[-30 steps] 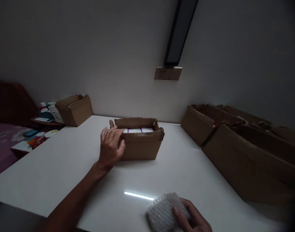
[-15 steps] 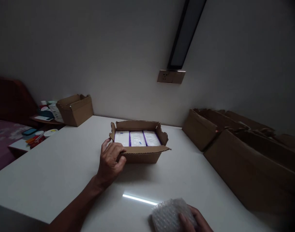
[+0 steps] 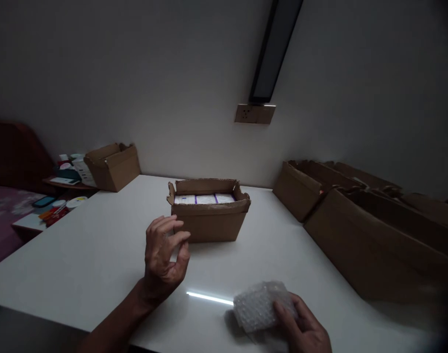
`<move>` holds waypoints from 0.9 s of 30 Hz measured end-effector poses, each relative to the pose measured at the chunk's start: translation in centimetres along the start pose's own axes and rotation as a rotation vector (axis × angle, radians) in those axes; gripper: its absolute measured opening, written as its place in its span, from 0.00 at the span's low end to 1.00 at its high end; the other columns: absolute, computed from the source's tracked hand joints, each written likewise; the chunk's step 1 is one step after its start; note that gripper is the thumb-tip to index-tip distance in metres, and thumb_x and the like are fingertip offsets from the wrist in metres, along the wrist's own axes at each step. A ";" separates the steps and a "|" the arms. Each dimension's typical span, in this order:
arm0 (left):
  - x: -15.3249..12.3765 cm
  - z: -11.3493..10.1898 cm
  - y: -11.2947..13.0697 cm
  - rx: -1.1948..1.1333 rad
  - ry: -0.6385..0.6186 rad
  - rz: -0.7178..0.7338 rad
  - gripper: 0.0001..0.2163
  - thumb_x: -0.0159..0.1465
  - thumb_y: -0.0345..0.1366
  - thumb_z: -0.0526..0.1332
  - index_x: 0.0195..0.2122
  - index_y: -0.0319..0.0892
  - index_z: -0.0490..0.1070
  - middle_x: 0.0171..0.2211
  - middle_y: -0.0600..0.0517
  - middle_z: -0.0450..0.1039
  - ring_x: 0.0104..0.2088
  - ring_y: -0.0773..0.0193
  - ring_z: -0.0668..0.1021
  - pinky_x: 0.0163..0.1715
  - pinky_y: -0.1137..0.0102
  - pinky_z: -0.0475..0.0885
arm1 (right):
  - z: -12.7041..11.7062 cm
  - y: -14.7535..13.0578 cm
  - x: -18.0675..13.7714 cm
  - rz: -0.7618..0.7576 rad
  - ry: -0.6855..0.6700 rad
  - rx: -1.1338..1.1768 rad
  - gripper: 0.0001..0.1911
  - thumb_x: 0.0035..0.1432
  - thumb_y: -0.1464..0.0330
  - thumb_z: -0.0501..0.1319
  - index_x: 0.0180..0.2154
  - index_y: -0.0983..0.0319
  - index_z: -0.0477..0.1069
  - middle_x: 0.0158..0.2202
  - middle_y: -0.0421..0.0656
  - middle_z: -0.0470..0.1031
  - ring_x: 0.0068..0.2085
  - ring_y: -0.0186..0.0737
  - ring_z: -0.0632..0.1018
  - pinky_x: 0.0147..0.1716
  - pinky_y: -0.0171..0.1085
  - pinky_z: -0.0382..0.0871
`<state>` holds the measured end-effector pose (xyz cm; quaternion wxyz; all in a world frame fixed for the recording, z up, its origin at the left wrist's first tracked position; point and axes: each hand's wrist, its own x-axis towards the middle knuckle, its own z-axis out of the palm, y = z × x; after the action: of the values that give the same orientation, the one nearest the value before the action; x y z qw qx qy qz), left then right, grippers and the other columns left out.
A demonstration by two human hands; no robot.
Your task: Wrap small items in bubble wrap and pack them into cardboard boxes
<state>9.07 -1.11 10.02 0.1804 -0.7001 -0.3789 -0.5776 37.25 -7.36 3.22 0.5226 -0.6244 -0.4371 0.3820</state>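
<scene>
In the head view my right hand point(image 3: 301, 321) grips a bubble-wrapped packet point(image 3: 259, 306) low over the front of the white table point(image 3: 80, 245). My left hand point(image 3: 165, 252) is raised with its fingers curved and apart, holding nothing. It hovers in front of the near left corner of an open cardboard box point(image 3: 209, 223). Inside that box lie white packs with purple edges point(image 3: 205, 199), side by side; the box's front wall hides their lower part. What the bubble wrap encloses cannot be made out.
Large open cardboard boxes point(image 3: 371, 245) line the table's right side. Another cardboard box point(image 3: 115, 169) stands at the back left corner. Beyond the left edge is a small stand with tubs and packets point(image 3: 58, 211). A wall socket point(image 3: 255, 114) sits above the table.
My left hand has let go of the cardboard box's near left edge and drawn back. The box's front wall now shows taller. My right hand has lifted the bubble-wrapped packet slightly further into view.
</scene>
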 end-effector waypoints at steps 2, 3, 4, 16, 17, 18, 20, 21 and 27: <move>0.3 -0.7 0.3 -0.027 -0.012 0.009 0.15 0.60 0.20 0.60 0.44 0.44 0.70 0.45 0.47 0.71 0.52 0.52 0.74 0.54 0.48 0.70 | 0.0 -0.9 0.0 -0.018 0.011 0.010 0.21 0.50 0.50 0.67 0.38 0.59 0.76 0.28 0.40 0.80 0.26 0.41 0.78 0.25 0.32 0.72; 0.5 -1.0 0.5 -0.055 -0.028 0.002 0.14 0.60 0.20 0.59 0.44 0.44 0.70 0.44 0.47 0.72 0.51 0.53 0.74 0.53 0.50 0.70 | 0.0 -1.3 0.1 -0.042 0.005 -0.003 0.21 0.50 0.50 0.67 0.38 0.59 0.76 0.28 0.40 0.80 0.27 0.42 0.78 0.26 0.32 0.73; 0.6 -1.2 0.6 -0.096 -0.056 -0.018 0.13 0.61 0.21 0.59 0.44 0.44 0.70 0.42 0.48 0.73 0.49 0.55 0.75 0.52 0.53 0.71 | 0.0 -1.6 0.1 -0.075 -0.002 -0.021 0.21 0.50 0.50 0.67 0.37 0.59 0.76 0.29 0.41 0.80 0.28 0.42 0.79 0.27 0.32 0.73; -6.7 2.1 5.3 -1.229 -0.589 -1.380 0.46 0.55 0.53 0.68 0.68 0.39 0.47 0.59 0.34 0.66 0.47 0.52 0.77 0.43 0.63 0.73 | 3.5 1.6 -1.6 -0.714 -0.080 -0.218 0.12 0.58 0.73 0.58 0.45 0.58 0.69 0.51 0.49 0.76 0.53 0.45 0.78 0.48 0.40 0.75; -7.1 2.4 5.6 -1.247 -0.526 -1.430 0.49 0.54 0.53 0.70 0.68 0.38 0.45 0.60 0.34 0.65 0.47 0.53 0.77 0.43 0.64 0.72 | 3.6 2.0 -1.8 -0.747 -0.085 -0.259 0.13 0.57 0.74 0.57 0.45 0.57 0.69 0.51 0.48 0.76 0.53 0.44 0.78 0.49 0.40 0.75; -7.3 2.5 6.0 -1.239 -0.449 -1.475 0.49 0.53 0.52 0.71 0.68 0.39 0.45 0.60 0.34 0.64 0.47 0.54 0.77 0.43 0.64 0.72 | 3.7 2.3 -1.9 -0.764 -0.084 -0.292 0.13 0.57 0.75 0.57 0.44 0.57 0.68 0.51 0.48 0.76 0.53 0.43 0.78 0.49 0.40 0.74; -7.6 2.7 6.5 -1.209 -0.316 -1.571 0.49 0.51 0.49 0.72 0.68 0.41 0.46 0.60 0.35 0.63 0.44 0.57 0.77 0.43 0.65 0.72 | 3.7 2.7 -2.1 -0.772 -0.060 -0.332 0.11 0.58 0.75 0.57 0.43 0.57 0.67 0.52 0.48 0.76 0.53 0.43 0.78 0.48 0.40 0.74; -7.7 2.7 6.8 -1.209 -0.283 -1.620 0.49 0.50 0.48 0.73 0.67 0.42 0.47 0.60 0.36 0.64 0.42 0.58 0.78 0.43 0.65 0.72 | 3.8 2.8 -2.2 -0.776 -0.047 -0.342 0.11 0.58 0.75 0.57 0.42 0.57 0.66 0.52 0.48 0.75 0.53 0.43 0.77 0.48 0.40 0.75; -8.7 2.8 7.7 -1.392 -0.382 -1.635 0.25 0.52 0.41 0.72 0.49 0.36 0.71 0.40 0.44 0.77 0.37 0.60 0.78 0.39 0.67 0.71 | 3.9 2.6 -2.5 -0.801 -0.104 -0.367 0.11 0.58 0.75 0.57 0.43 0.57 0.65 0.55 0.49 0.73 0.55 0.45 0.76 0.49 0.42 0.75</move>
<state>16.24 -6.94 2.47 -0.7558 -0.2632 -0.3417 -0.4926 33.18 -8.65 0.10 0.4871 -0.4684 -0.7308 0.0961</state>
